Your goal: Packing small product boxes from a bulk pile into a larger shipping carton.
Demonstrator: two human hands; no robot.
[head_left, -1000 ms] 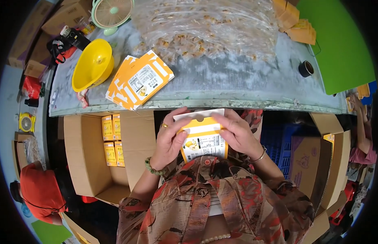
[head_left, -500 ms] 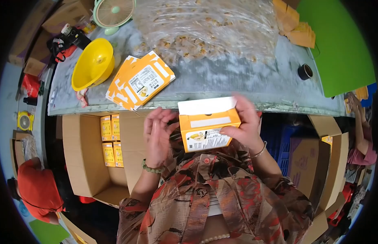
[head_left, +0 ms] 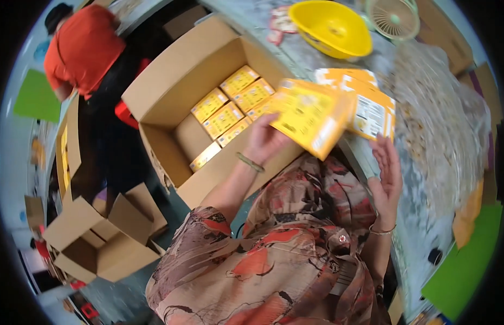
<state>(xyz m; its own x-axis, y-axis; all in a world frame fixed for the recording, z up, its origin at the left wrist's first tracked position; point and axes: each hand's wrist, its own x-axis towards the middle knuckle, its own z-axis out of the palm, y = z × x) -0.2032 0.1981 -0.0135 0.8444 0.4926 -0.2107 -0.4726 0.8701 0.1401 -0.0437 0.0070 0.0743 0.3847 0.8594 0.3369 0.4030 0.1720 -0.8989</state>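
A yellow-orange packaging box [head_left: 311, 114], somewhat blurred, is gripped along its left side by my left hand [head_left: 267, 140]. It hangs over the near edge of the table, close to a big cardboard carton [head_left: 179, 70]. My right hand [head_left: 388, 173] is off the box, fingers stretched and apart, near the table edge. Inside the carton several small yellow boxes [head_left: 224, 120] stand in rows, with bare cardboard beside them. Flat orange-and-white box blanks [head_left: 371, 111] lie on the table just behind the held box, which partly covers them.
On the table stand a yellow bowl [head_left: 336, 32], a green fan [head_left: 393, 19] and a large clear plastic bag of small packets [head_left: 439, 119]. An open carton [head_left: 108, 238] sits on the floor at lower left. A person in a red shirt [head_left: 89, 49] is at the far left.
My view has turned left toward the carton. The box, earlier at my right hand with a white flap raised, is now in my left hand; my right hand has let go.
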